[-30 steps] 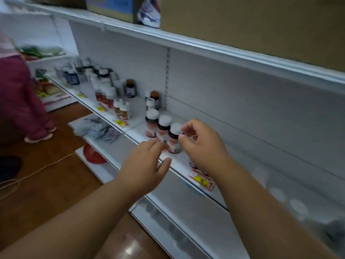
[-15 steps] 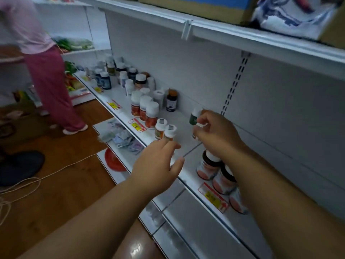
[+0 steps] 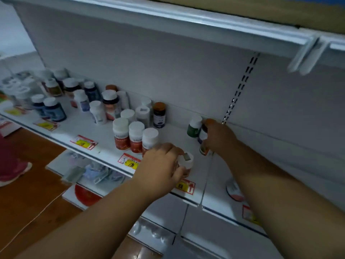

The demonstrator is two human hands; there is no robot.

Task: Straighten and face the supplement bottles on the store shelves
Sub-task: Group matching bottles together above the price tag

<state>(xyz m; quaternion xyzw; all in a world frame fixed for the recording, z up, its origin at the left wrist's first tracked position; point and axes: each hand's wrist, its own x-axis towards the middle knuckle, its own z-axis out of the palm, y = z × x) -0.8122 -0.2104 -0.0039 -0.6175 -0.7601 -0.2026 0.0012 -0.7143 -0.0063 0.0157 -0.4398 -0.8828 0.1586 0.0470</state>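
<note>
While gripping a small white-capped bottle [image 3: 185,162] at the shelf [image 3: 104,131] front edge, centre of frame: left hand [image 3: 162,166], fingers curled round its cap and body. Right hand [image 3: 220,136], right of centre, fingers closed round a dark bottle [image 3: 203,134] near the back panel, just beside a green bottle [image 3: 194,127]. Three orange-labelled bottles [image 3: 135,137] in a row left of the left hand (upright, white caps). Further bottles [image 3: 54,109] at upper left, blurred. Yellow price tags [image 3: 84,143] along the shelf lip.
</note>
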